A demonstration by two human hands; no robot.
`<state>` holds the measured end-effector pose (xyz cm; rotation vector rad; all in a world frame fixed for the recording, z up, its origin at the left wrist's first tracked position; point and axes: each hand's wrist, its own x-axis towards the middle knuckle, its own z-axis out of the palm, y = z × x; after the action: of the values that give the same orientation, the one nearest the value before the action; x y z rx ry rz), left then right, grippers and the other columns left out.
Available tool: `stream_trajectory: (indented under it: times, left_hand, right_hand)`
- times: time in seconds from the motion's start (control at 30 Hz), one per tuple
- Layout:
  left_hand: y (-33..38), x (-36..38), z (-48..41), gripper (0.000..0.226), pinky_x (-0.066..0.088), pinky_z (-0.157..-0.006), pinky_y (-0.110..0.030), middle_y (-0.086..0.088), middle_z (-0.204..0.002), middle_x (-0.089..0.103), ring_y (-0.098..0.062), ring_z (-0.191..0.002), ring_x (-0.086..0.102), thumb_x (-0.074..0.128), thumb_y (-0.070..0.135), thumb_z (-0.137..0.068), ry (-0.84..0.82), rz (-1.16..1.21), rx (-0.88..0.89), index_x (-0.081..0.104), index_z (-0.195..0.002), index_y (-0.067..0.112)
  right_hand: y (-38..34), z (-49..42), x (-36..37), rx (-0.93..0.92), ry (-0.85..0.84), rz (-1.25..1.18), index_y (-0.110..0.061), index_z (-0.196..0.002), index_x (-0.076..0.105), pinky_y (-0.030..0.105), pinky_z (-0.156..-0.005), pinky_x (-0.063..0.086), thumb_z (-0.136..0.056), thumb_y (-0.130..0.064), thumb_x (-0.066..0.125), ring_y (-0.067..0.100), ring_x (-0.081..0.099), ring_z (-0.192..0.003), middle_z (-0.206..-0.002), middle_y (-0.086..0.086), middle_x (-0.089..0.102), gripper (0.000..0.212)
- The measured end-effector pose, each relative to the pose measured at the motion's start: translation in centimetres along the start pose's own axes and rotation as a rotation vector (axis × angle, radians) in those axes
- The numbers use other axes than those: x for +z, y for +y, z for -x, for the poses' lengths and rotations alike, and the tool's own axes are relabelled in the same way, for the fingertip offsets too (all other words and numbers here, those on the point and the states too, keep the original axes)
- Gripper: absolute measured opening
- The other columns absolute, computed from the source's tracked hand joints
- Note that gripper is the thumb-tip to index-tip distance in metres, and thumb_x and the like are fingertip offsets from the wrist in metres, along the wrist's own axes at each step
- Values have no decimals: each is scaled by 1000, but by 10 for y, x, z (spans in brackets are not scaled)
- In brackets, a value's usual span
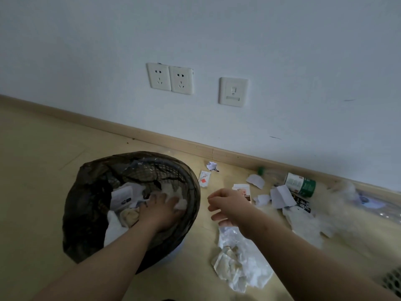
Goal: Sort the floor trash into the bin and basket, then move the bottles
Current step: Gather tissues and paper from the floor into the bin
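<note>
1. Bin (83, 183): on the floor at the left, lined with a black bag, partly filled with paper and tissue.
2. Left hand (161, 210): inside the bin, fingers apart and laid flat, pressing on white tissue. It grips nothing.
3. Sachet (204, 178): flat on the floor, just beside the bin's right rim.
4. Right hand (230, 206): above the floor between the bin and the litter, fingers loosely curled with gaps between them. It appears to hold nothing.
5. Crumpled wrappers (238, 263): a pale heap on the floor under the right forearm.
6. Paper scraps (281, 195): several, scattered further right.
7. Bottle (300, 184): on its side against the skirting board, green-labelled, untouched.
8. White lattice corner (393, 283): at the bottom right edge, probably the basket; too little shows to confirm.

Risk notes: sorting looks about half done, with most litter on the right not yet collected. Pressing hard could drag the loose liner off the rim. A loose grab at the thin scraps could drop some. The bottle, lying on its side, may roll if nudged. The blurred pale mass at the far right could hide further items.
</note>
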<state>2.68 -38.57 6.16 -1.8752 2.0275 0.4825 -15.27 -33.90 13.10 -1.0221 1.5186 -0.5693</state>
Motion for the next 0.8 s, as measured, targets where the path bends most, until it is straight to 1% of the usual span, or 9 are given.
stream_trajectory:
  times: [0.13,0.27,0.33,0.4,0.47,0.57,0.63,0.7,0.8]
  left_hand:
    - [7,-11,4,48,16,-111,-55,-4,-152,27,-29,-140,21,31,39,-96,43,81,-35,28,-143,31]
    - [18,-39,16,35,29,-108,-45,2,-129,52,-22,-123,45,48,23,-90,404,371,-68,46,-125,24]
    - [33,-51,27,31,35,-101,-38,3,-117,57,-19,-112,51,52,13,-87,607,478,20,51,-117,18]
    - [55,-62,37,31,40,-94,-33,0,-114,57,-18,-110,50,51,5,-85,692,563,204,54,-115,13]
    - [85,-69,41,31,42,-89,-32,0,-116,57,-18,-109,51,48,5,-85,636,528,441,54,-114,13]
    - [133,-72,36,29,40,-76,-29,1,-119,56,-19,-104,53,42,12,-90,329,289,651,53,-116,17]
    - [161,-67,27,27,38,-72,-29,-4,-118,58,-22,-100,54,40,13,-93,98,145,681,55,-116,14]
    - [186,-60,16,30,42,-79,-34,-11,-123,56,-27,-106,54,40,12,-95,-75,-104,670,54,-122,9]
    - [211,-45,0,31,45,-82,-37,-15,-126,55,-31,-113,54,41,8,-95,-97,-248,583,54,-122,4]
  right_hand:
    - [6,-3,-7,41,22,21,-14,-99,54,21,-60,48,-96,-16,45,12,57,-67,-85,1,60,10]
    - [10,-4,-14,70,55,4,-13,-99,55,21,-59,46,-96,-16,44,13,57,-66,-84,2,60,12]
    - [14,-6,-19,64,77,7,-13,-100,56,22,-59,46,-96,-15,44,14,58,-67,-84,2,61,13]
    - [18,-8,-24,61,99,18,-13,-102,56,23,-62,47,-96,-16,44,14,58,-69,-85,2,61,14]
    - [26,-9,-33,68,123,53,-11,-108,56,23,-63,46,-96,-15,43,13,57,-70,-85,2,60,18]
    - [41,-8,-50,120,167,91,-6,-115,55,22,-57,38,-95,-12,41,14,50,-63,-83,5,56,25]
    - [57,-8,-65,173,213,147,-6,-113,54,24,-58,37,-95,-11,40,14,49,-63,-85,7,55,23]
    - [75,-5,-81,215,256,216,-3,-111,54,25,-59,40,-95,-11,41,15,51,-63,-88,10,56,23]
    - [97,0,-98,255,278,269,2,-113,54,25,-56,40,-95,-9,40,20,53,-70,-93,14,57,26]
